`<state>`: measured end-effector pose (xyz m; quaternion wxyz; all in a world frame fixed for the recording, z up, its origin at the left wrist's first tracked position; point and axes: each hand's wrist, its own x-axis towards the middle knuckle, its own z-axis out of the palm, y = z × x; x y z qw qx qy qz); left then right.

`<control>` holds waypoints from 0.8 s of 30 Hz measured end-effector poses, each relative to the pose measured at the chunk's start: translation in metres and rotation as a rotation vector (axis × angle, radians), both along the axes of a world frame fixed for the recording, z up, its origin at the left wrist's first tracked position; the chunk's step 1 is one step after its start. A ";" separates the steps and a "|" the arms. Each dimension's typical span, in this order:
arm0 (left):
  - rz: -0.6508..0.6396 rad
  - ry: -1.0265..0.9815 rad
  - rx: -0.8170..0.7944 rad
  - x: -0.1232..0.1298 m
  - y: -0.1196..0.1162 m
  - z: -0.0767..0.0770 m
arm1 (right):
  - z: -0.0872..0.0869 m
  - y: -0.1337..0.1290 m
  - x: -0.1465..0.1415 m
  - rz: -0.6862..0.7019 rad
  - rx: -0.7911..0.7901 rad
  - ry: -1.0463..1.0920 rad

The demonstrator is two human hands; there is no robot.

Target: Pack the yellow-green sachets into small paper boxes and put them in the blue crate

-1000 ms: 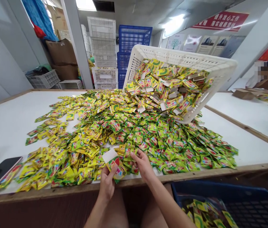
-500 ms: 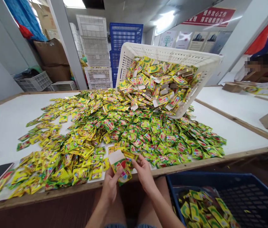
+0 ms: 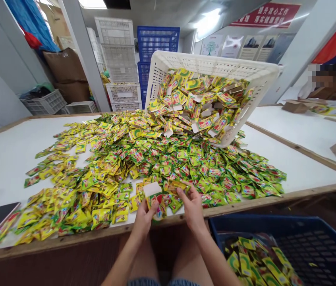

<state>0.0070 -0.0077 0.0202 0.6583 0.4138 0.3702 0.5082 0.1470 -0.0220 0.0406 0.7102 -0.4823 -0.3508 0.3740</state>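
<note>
We hold a small yellow-and-green printed cardboard box (image 3: 159,207), white flap raised, in the left hand (image 3: 144,217), thumb across its front and fingers behind. With the right hand (image 3: 193,204) we pinch a glossy yellow plastic packet (image 3: 176,185) between thumb and fingers, just beside the box. Both items are above the front edge of the white tabletop (image 3: 4,159). Beyond them, we see a tilted white perforated plastic basket (image 3: 215,58) containing similar boxes.
</note>
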 end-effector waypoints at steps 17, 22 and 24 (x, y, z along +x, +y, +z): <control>-0.170 0.166 0.213 0.003 0.014 -0.011 | 0.056 0.024 0.010 0.535 0.083 -1.362; -0.137 0.122 0.157 0.000 0.016 -0.009 | 0.046 0.031 0.003 0.437 0.026 -1.290; -0.152 0.102 0.133 -0.001 0.018 -0.010 | 0.042 0.032 0.001 0.393 0.019 -1.367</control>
